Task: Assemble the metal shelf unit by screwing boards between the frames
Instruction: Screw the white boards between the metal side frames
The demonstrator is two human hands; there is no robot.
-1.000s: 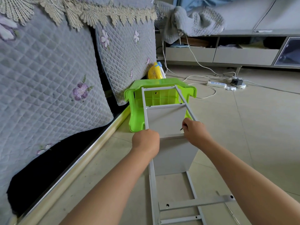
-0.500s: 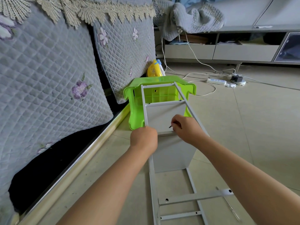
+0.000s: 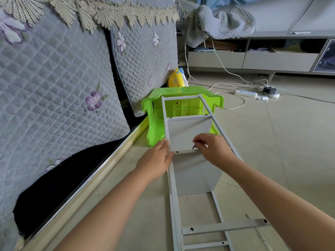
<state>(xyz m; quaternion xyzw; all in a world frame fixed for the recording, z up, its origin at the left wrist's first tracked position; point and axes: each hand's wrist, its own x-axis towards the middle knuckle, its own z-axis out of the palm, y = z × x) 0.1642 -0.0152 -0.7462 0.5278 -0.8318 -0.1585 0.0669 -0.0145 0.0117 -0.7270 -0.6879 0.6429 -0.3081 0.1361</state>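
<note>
A grey metal shelf frame (image 3: 175,200) lies lengthways on the floor, its far end propped on a green plastic stool (image 3: 155,113). Two grey boards stand between the frames: a far board (image 3: 188,131) and a near board (image 3: 195,174). My left hand (image 3: 157,158) rests against the left frame rail at the crossbar (image 3: 183,152), fingers fairly straight. My right hand (image 3: 213,149) pinches a small dark screw (image 3: 194,146) just above that crossbar, a little right of its empty screw hole.
A quilted sofa cushion (image 3: 54,91) and the sofa's edge run along the left. A yellow object (image 3: 175,80) sits behind the stool. A power strip (image 3: 246,93) and cables lie on the tiled floor at the back. A low grey cabinet (image 3: 253,58) lines the far wall.
My right hand has moved left along the crossbar with the screw, from the right frame rail toward the middle. My left hand's fingers have straightened against the left rail.
</note>
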